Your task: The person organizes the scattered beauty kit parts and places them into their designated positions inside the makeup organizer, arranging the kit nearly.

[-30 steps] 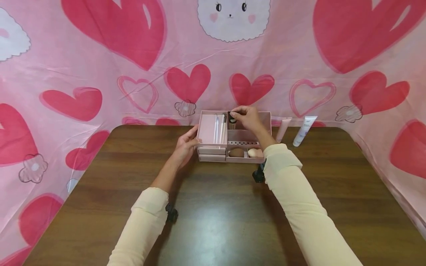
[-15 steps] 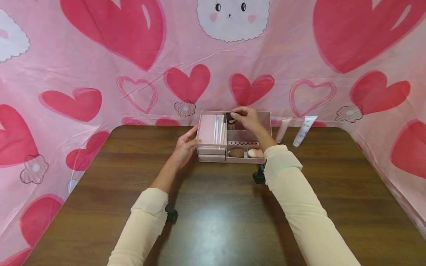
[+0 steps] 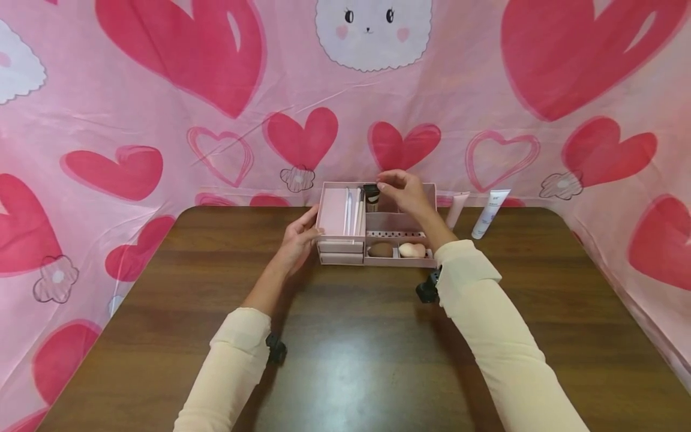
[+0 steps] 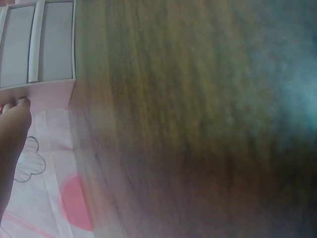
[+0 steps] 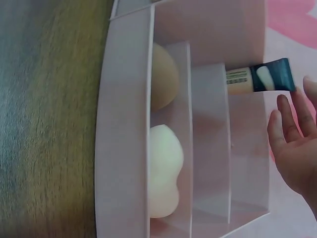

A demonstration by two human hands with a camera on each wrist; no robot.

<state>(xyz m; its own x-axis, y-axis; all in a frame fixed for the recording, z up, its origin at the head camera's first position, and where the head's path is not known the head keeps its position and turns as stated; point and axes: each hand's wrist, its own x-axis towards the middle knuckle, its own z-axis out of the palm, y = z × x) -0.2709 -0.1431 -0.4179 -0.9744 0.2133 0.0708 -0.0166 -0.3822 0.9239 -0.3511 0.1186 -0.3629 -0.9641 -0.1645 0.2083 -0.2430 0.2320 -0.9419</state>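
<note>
A pink makeup organizer point(image 3: 341, 260) stands at the back of the table. My left hand point(image 3: 299, 239) holds its left side, thumb at the front rim and fingers along the outer wall. A cosmetic tube point(image 5: 252, 78) with a dark end and a beige, barcoded part stands in the organizer's back compartment. My right hand point(image 3: 406, 193) is beside the tube's top, fingers loosely bent; in the right wrist view a fingertip is at or very near its dark end. Slim brushes point(image 3: 353, 210) lie in the left top section. A brown sponge point(image 3: 381, 249) and a pale sponge point(image 3: 412, 250) sit in front.
To the right of the organizer stand a pink tube point(image 3: 457, 209) and a white tube point(image 3: 490, 213). The brown wooden table point(image 3: 345, 336) stretches toward me. A pink cloth with hearts point(image 3: 405, 147) hangs right behind the table's back edge.
My right hand has let go of the dark-ended tube and drawn slightly to the right, so more of the tube shows. The left hand stays on the organizer.
</note>
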